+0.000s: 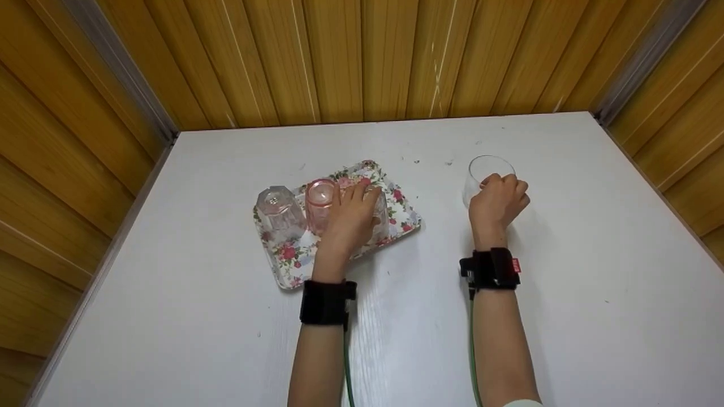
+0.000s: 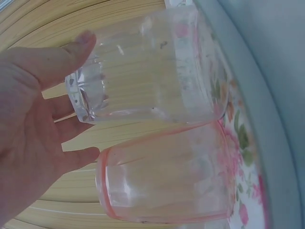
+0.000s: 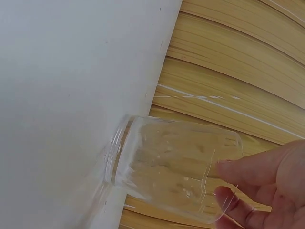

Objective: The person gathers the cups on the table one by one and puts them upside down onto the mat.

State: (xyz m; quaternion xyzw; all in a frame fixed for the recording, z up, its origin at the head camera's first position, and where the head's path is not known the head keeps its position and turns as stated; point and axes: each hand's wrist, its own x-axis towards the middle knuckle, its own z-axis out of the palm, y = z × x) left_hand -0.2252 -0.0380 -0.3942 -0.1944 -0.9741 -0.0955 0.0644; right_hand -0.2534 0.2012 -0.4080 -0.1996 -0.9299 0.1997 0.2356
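Note:
A floral tray (image 1: 404,212) bears several upside-down glasses. My left hand (image 1: 350,220) spans the base of a clear glass (image 2: 147,71) on the tray, its fingers fairly straight and the thumb at one side. Its lowest finger comes close to a pink glass (image 2: 167,176) beside it; whether it touches cannot be told. A faceted clear glass (image 1: 280,215) stands at the tray's left end. To the right of the tray, my right hand (image 1: 498,198) pinches the rim of another clear glass (image 3: 171,167), mouth up, with its base at the white tabletop.
The white table (image 1: 430,328) reaches back to yellow wood-patterned panels (image 1: 390,62), with more panels at both sides. A black band (image 1: 325,302) with a green cable is on the left wrist, and a similar band (image 1: 495,268) on the right.

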